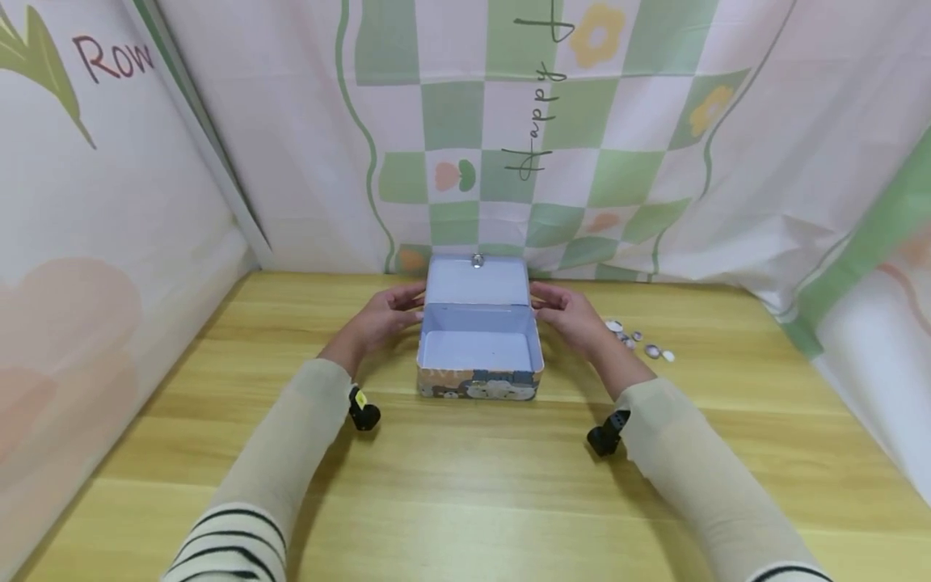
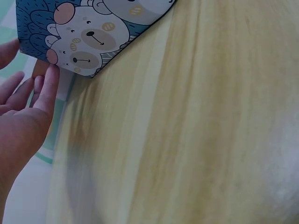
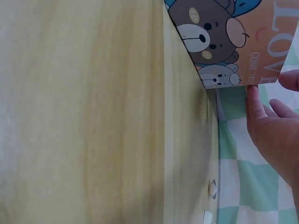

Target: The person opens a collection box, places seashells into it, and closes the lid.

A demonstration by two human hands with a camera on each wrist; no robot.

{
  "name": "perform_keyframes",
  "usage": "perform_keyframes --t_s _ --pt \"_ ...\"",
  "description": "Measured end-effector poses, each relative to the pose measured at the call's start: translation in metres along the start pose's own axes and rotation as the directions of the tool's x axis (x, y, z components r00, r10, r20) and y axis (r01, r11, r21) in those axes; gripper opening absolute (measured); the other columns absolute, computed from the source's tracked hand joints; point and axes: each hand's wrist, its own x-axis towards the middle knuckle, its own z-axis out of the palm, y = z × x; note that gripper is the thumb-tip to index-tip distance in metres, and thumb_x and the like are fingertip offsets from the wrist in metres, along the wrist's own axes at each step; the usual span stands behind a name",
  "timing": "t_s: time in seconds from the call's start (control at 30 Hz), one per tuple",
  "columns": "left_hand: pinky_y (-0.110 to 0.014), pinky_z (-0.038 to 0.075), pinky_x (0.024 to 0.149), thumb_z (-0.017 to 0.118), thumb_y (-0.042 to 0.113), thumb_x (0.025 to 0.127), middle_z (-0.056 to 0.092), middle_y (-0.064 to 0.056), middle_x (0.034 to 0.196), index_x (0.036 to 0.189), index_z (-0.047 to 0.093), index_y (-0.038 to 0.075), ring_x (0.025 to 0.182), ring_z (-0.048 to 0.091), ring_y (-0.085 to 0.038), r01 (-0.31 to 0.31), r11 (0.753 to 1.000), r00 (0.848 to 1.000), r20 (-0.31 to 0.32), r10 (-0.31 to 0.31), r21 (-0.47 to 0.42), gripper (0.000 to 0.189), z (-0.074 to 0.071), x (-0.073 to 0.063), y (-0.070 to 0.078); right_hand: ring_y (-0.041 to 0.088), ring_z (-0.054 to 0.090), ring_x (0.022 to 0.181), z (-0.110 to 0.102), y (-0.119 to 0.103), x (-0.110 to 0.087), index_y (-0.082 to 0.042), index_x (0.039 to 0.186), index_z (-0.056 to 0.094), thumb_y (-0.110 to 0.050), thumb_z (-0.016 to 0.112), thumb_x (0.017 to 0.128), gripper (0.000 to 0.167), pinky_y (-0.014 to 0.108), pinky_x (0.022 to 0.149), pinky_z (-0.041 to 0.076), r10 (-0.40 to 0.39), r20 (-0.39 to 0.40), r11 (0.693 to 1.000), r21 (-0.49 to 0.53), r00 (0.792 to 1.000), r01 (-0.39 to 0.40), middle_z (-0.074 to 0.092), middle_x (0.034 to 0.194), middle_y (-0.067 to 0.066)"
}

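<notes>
A tin box point(image 1: 480, 385) with cartoon bears on its sides stands on the table with its lid point(image 1: 476, 281) raised at the back. The pale blue inside point(image 1: 476, 350) shows bare. My left hand point(image 1: 381, 319) touches the rear left corner; in the left wrist view its fingers point(image 2: 46, 93) reach fairly straight to the rear edge. On the opposite side my right hand point(image 1: 570, 315) touches the rear right corner. In the right wrist view its thumb point(image 3: 289, 80) lies near the upper corner and a finger meets the rear edge. Fingertips behind the box are partly hidden.
Several small, pale, round pieces point(image 1: 652, 351) lie on the wooden table point(image 1: 480, 485) right of the box, partly behind the right forearm. A checked curtain point(image 1: 509, 162) hangs close behind the raised lid. Another printed curtain point(image 1: 109, 242) stands along the left side.
</notes>
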Motion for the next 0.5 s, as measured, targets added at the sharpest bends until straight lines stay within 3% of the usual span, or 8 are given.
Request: perform_keyframes --t_s 0.17,0.37,0.5 --pt "-0.036 0.044 0.107 0.061 -0.005 0.09 0.044 -0.013 0.149 0.147 0.041 0.006 0.134 0.044 -0.027 0.018 1.0 0.999 -0.036 -0.018 0.012 0.061 0.003 -0.002 0.0 0.037 0.038 0.136 0.002 -0.002 -0.003 0.007 0.147 0.031 0.007 0.049 0.095 0.055 0.039 0.109 0.04 -0.006 -0.027 1.0 0.004 1.0 0.006 0.034 0.152 0.022" --pt "-0.034 0.052 0.097 0.061 -0.007 0.09 0.048 -0.017 0.143 0.144 0.043 0.001 0.123 0.054 -0.03 0.035 0.997 0.996 -0.082 -0.041 -0.071 0.057 0.007 -0.007 -0.002 0.037 0.04 0.135 0.006 -0.005 -0.009 0.008 0.146 0.034 0.007 0.049 0.096 0.052 0.04 0.111 0.038 -0.001 -0.06 1.0 -0.022 0.998 0.0 0.037 0.15 0.024" --pt "-0.034 0.055 0.092 0.061 -0.004 0.092 0.051 -0.02 0.138 0.14 0.046 -0.002 0.114 0.06 -0.031 0.033 0.997 0.991 -0.128 -0.042 -0.075 0.05 0.011 -0.011 -0.001 0.036 0.042 0.133 0.007 -0.007 -0.015 0.006 0.145 0.038 0.003 0.054 0.096 0.051 0.042 0.11 0.039 0.017 -0.108 0.999 -0.045 0.994 -0.022 0.041 0.147 0.023"
